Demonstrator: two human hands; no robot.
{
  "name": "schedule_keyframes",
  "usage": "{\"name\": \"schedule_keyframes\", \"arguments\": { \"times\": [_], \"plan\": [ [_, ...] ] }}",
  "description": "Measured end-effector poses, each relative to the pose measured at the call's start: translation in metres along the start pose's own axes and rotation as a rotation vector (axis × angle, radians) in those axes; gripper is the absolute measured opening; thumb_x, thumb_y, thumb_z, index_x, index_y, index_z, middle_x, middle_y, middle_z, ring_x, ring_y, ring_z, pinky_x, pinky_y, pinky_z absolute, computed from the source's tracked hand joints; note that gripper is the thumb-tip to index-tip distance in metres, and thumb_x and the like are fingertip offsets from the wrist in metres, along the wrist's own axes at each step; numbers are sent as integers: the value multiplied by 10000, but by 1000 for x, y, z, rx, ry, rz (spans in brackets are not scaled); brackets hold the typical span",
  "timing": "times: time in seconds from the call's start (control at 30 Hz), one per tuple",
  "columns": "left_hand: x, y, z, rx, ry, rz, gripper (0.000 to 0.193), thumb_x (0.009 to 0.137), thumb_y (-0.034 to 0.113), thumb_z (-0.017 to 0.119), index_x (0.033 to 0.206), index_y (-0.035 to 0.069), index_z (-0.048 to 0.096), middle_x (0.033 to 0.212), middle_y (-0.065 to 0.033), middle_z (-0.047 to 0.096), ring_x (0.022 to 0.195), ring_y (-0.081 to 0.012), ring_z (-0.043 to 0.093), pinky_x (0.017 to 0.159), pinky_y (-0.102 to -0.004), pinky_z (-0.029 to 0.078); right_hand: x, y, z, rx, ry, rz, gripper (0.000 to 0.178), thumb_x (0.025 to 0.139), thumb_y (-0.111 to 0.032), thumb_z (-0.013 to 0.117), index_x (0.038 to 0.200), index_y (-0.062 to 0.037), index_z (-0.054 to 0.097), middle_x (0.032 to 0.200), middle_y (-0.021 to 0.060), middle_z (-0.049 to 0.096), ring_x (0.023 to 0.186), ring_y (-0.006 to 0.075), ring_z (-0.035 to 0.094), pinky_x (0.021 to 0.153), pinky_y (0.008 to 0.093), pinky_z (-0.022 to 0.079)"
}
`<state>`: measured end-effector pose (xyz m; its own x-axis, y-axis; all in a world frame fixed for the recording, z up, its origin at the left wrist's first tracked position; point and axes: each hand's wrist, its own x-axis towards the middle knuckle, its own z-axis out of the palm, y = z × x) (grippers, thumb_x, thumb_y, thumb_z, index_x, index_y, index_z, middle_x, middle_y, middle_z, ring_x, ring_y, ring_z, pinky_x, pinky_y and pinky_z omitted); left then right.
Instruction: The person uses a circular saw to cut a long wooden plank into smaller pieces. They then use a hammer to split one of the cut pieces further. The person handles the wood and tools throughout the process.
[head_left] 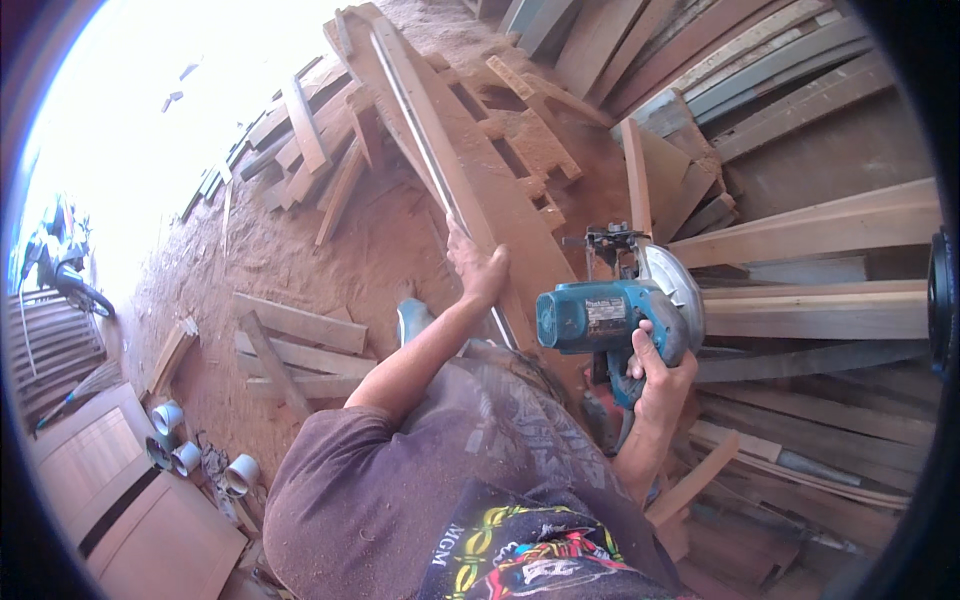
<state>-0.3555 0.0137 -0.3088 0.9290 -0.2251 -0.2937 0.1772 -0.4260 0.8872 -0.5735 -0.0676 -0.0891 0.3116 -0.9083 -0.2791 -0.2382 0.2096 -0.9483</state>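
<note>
My right hand [655,385] is wrapped round the rear handle of a teal circular saw [590,315]. The saw's silver blade guard faces right, and its base is partly hidden behind the motor. Just left of the saw, a long wooden board [520,235] slants away toward the top. A narrow pale strip [412,105] runs lengthwise along it. My left hand [477,268] grips the board's left edge beside the strip, with the thumb on top and the fingers folded over the side. What lies under the fingers is hidden.
Stacked planks [820,310] crowd the right side. Scrap offcuts [310,150] lie on the dusty floor ahead, with more boards [305,345] to the left. Wooden door panels [165,540], several pale cylinders [241,473] and a motorcycle [68,265] are farther left.
</note>
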Motion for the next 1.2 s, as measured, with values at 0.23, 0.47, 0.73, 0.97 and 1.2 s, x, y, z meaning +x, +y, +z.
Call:
{"name": "schedule_keyframes", "arguments": {
  "times": [0.23, 0.47, 0.73, 0.97, 1.2],
  "plan": [
    [89, 24, 26, -5, 78, 13, 1179, 794, 228, 749, 1693, -37, 34, 1636, -354, 308, 1557, -511, 262, 1315, -534, 203, 0, 1, -1, -26, 28, 3, 217, 916, -91, 857, 1067, 7, 735, 807, 21, 668, 587, 75, 528, 527, 244, 392],
    [196, 74, 19, 37, 41, -113, 1298, 783, 368, 824, 1683, -63, -6, 1619, -369, 309, 1544, -486, 311, 1288, -505, 295, -1, 0, -6, -121, -45, 7, 251, 913, -119, 866, 1079, 17, 737, 814, 16, 668, 625, 62, 548, 555, 243, 409],
    [190, 77, -18, 22, -67, -44, 1390, 793, 665, 864, 1682, -71, 90, 1675, -348, 290, 1574, -448, 321, 1293, -490, 293, -19, 1, 8, -262, -252, -16, 344, 907, -164, 870, 1159, 41, 756, 1017, 72, 774, 923, 147, 692, 836, 312, 541],
    [60, 165, -22, 145, -412, 782, 817, 900, 472, 844, 1521, 39, 537, 1480, -240, 593, 1418, -386, 543, 1187, -499, 437, -14, 28, 42, -251, -478, -185, 359, 890, -198, 869, 1161, 7, 752, 949, 138, 806, 865, 177, 758, 790, 339, 570],
    [-84, 219, 41, 899, -1631, 1098, 520, 920, 472, 738, 1192, 35, 806, 1174, -184, 785, 1141, -369, 736, 982, -491, 581, -13, 48, 57, -436, -576, -185, 390, 892, -127, 883, 1227, -3, 728, 1056, 77, 776, 967, 142, 696, 894, 308, 544]
  ]
}}
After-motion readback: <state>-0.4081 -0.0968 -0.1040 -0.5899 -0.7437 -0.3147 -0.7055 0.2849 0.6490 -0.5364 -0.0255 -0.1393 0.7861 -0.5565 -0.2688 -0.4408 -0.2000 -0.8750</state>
